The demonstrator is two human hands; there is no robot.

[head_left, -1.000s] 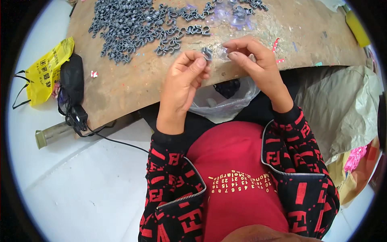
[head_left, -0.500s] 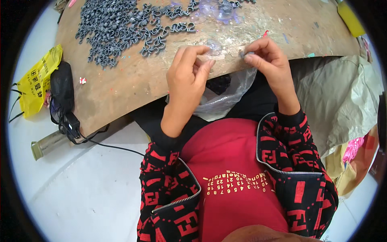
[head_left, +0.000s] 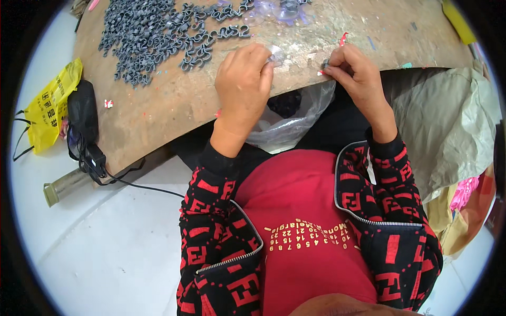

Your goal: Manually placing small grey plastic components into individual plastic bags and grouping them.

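Observation:
Over the table's near edge, my left hand (head_left: pixel 243 87) is closed, thumb and fingertips pinched at the rim of a clear plastic suction cup (head_left: pixel 276 56). Its curled fingers hide part of the grip. My right hand (head_left: pixel 358 76) is a short way to the right, apart from the left. Between its thumb and forefinger is a small grey plastic clip (head_left: pixel 325 64), mostly covered. Many similar grey clips (head_left: pixel 142 42) lie heaped on the far left of the table, some trailing toward the middle. Several more clear, purplish suction cups (head_left: pixel 276 13) lie at the back.
Below the edge of the wooden table (head_left: pixel 158 116) hangs a clear plastic bag (head_left: pixel 290 131) with dark contents. A yellow bag (head_left: pixel 50 113), black pouch (head_left: pixel 83 110) and cable adapter (head_left: pixel 95 159) are at left. A large grey-green sack (head_left: pixel 437 121) stands right; a yellow object (head_left: pixel 457 21) is back right.
My left hand's thumb and fingers have closed on the suction cup, which has shifted slightly. My right hand keeps the grey clip, a little farther right and lower.

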